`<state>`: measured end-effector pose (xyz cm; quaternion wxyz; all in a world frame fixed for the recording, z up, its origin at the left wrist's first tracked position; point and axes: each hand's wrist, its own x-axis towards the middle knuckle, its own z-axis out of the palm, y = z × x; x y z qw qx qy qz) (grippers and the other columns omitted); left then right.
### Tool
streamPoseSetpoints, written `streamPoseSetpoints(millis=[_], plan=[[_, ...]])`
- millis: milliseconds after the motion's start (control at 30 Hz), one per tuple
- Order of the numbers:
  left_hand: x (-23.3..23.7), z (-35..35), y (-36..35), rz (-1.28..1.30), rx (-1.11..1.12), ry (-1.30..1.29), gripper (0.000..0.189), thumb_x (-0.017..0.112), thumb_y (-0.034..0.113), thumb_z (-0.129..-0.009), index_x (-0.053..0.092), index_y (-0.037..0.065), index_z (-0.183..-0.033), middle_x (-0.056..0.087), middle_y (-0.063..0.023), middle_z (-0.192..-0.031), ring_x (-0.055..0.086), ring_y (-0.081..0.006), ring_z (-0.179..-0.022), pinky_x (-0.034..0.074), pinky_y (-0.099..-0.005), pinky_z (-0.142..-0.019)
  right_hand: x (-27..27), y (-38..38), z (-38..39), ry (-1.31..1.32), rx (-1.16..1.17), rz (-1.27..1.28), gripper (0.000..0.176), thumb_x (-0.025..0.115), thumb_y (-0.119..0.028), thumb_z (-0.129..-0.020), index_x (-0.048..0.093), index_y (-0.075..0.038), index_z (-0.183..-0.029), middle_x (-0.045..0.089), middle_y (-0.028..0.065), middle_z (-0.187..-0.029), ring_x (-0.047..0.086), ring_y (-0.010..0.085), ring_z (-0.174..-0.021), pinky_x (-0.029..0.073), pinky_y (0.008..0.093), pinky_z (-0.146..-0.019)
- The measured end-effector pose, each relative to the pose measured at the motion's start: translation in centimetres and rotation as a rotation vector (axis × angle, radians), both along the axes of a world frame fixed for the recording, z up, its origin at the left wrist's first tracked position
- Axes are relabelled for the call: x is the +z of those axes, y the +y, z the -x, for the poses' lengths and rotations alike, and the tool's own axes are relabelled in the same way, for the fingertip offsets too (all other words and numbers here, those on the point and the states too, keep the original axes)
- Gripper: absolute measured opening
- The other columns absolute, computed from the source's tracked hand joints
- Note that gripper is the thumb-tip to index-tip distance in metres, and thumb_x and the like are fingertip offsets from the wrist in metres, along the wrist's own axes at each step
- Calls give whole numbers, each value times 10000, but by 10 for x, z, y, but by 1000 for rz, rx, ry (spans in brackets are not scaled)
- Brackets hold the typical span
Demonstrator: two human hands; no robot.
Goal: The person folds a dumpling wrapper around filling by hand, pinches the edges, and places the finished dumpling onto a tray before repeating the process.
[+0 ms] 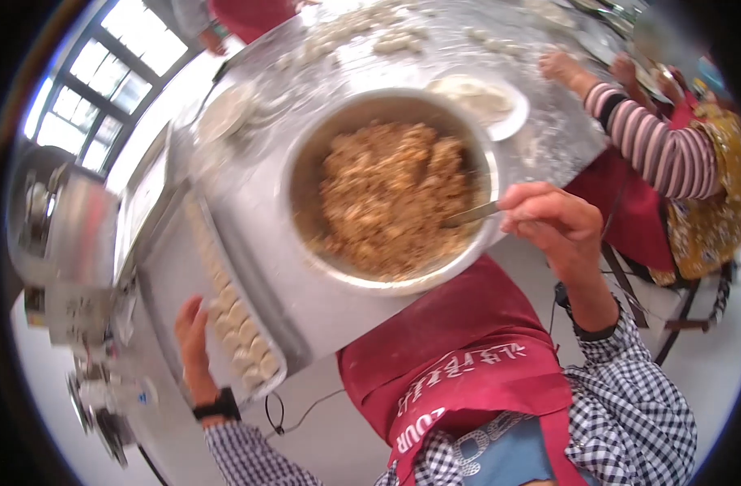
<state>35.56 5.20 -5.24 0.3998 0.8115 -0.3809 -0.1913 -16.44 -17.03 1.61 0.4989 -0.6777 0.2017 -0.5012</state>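
Observation:
My right hand (555, 223) is closed round the end of a metal spoon (472, 215), at the right rim of a large steel bowl (305, 253). The spoon's other end is in the brown minced filling (395, 190) inside the bowl. Over the metal tray (166, 279) on the left is my left hand (194, 334), its fingers apart and holding nothing. Beside those fingers, a row of pale dumplings (239, 332) lies along the tray's right side.
A white plate (512, 121) with dough wrappers stands behind the bowl. More wrappers (227, 112) and dumplings (399, 39) lie on the floured table (265, 182). A person in striped sleeves (654, 146) works at the right; another stands at the far side.

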Motion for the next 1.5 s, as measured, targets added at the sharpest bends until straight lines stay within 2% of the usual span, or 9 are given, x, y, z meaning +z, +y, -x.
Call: streamPoseSetpoints(millis=[300, 467, 533, 733, 833, 967, 1200, 1367, 1500], plan=[[66, 95, 24, 276, 128, 389, 345, 519, 126, -869, 489, -11, -1185, 504, -122, -1211, 477, -226, -1133, 404, -378, -938, -12, -39, 34, -227, -304, -108, 93, 588, -53, -843, 624, 9, -902, 645, 112, -920, 595, 107, -709, 455, 216, -611], [74, 168, 20, 451, 78, 615, 252, 523, 83, -858, 535, 3, -1097, 546, -118, -1159, 558, -215, -1032, 499, -337, -826, -36, -121, 28, 41, -408, -105, 160, 613, -84, -812, 639, 11, -939, 653, 78, -844, 584, 91, -709, 453, 206, -631], [63, 191, 19, 448, 7, 788, 345, 571, 113, -861, 490, -37, -1161, 569, -210, -1106, 556, -339, -1037, 456, -438, -905, -59, -167, 25, 243, -465, -32, 199, 629, -122, -782, 647, -17, -951, 653, 79, -842, 593, 106, -723, 464, 226, -659], [54, 268, -6, 387, -74, 791, 194, 524, 49, -844, 550, -13, -1026, 588, -142, -1052, 613, -234, -910, 541, -337, -741, -87, -254, 5, 740, -542, 233, 227, 595, -205, -748, 664, -113, -944, 645, 93, -941, 608, 221, -877, 475, 337, -776], [69, 301, -13, 303, -115, 857, 227, 515, 43, -868, 540, -60, -1068, 586, -191, -1059, 583, -283, -991, 489, -389, -856, -101, -283, 1, 856, -525, 330, 217, 563, -208, -753, 665, -135, -930, 641, 84, -974, 598, 251, -929, 468, 364, -807], [63, 312, -13, 210, -24, 921, 222, 509, 52, -876, 540, -61, -1066, 589, -186, -1045, 589, -276, -974, 495, -377, -843, -82, -279, -8, 1153, -440, 279, 219, 546, -207, -747, 665, -161, -925, 645, 71, -972, 602, 255, -925, 472, 376, -801], [59, 315, -20, 189, 92, 934, 203, 510, 45, -875, 545, -54, -1049, 593, -184, -1026, 600, -274, -953, 513, -372, -818, -77, -291, 8, 1067, -328, 289, 216, 606, -254, -692, 674, -152, -870, 661, 72, -855, 628, 242, -838, 490, 356, -735], [62, 317, -25, 134, 172, 909, 186, 507, 36, -872, 545, -59, -1028, 599, -180, -1001, 605, -274, -939, 523, -365, -801, -67, -289, 10, 1085, -308, 40, 255, 679, -265, -631, 671, -109, -832, 663, 75, -819, 625, 199, -777, 485, 310, -692], [54, 314, -21, 126, 170, 919, 187, 513, 41, -869, 544, -56, -1027, 600, -179, -993, 604, -275, -943, 522, -368, -801, -70, -281, 26, 918, -310, 251, 207, 673, -228, -642, 660, -80, -787, 654, 61, -790, 620, 177, -756, 480, 297, -681]])
